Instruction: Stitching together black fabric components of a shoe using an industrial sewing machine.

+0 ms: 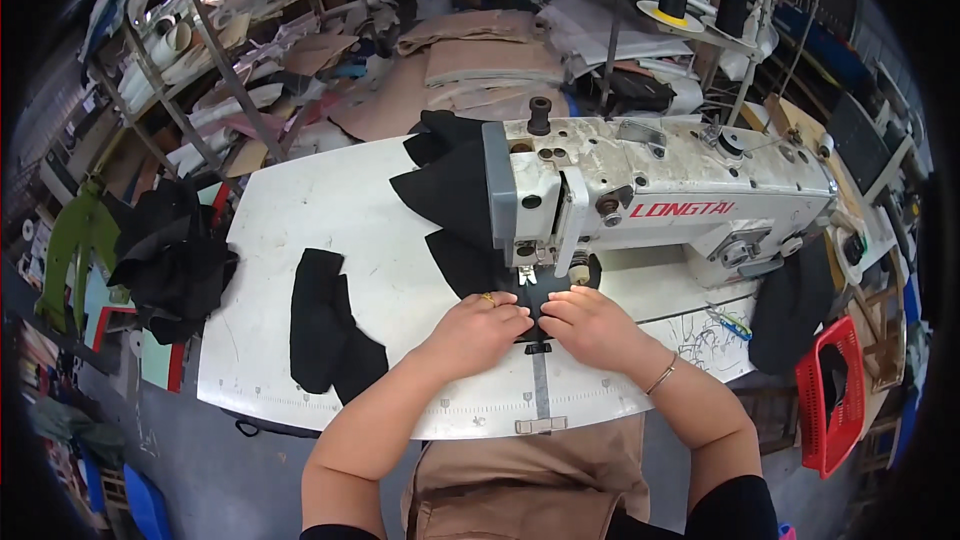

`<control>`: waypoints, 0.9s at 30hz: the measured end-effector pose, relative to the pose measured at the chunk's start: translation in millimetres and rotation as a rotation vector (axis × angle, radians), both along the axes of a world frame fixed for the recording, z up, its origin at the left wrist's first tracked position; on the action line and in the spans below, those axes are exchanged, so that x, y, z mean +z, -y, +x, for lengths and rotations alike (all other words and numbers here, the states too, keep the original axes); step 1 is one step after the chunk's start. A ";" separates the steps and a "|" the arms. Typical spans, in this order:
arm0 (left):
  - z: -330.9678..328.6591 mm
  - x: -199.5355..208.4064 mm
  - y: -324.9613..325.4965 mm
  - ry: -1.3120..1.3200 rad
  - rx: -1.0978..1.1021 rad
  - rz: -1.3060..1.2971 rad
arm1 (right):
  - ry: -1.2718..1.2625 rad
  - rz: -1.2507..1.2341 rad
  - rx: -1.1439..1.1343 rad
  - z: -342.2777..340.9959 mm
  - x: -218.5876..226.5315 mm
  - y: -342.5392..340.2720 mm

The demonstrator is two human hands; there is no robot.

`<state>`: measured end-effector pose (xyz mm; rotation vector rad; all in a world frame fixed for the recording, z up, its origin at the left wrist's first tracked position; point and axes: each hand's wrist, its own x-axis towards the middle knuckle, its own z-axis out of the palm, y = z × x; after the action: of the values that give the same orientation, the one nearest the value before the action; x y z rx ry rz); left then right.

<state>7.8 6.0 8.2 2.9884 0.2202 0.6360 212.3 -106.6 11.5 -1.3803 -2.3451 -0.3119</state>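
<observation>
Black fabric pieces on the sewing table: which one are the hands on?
The black piece under the machine head; left hand and right hand press it. The stack to the left lies untouched.
</observation>
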 end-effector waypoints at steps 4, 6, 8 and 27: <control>1.0 1.5 1.5 -0.015 0.009 0.033 | -0.003 0.031 -0.010 -1.0 1.5 -0.8; 0.2 0.0 -0.3 -0.003 0.028 0.042 | -0.003 0.025 -0.010 -0.8 1.7 -1.7; 0.9 0.7 -0.3 -0.005 0.025 0.025 | -0.002 0.019 -0.009 -0.1 1.2 -1.8; -3.0 -0.3 -5.3 -0.047 0.032 -0.066 | 0.034 0.029 -0.048 -4.2 2.2 -5.3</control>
<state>4.8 11.3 7.9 2.9445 0.2870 0.5503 208.1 -101.4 13.6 -1.4293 -2.3284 -0.3853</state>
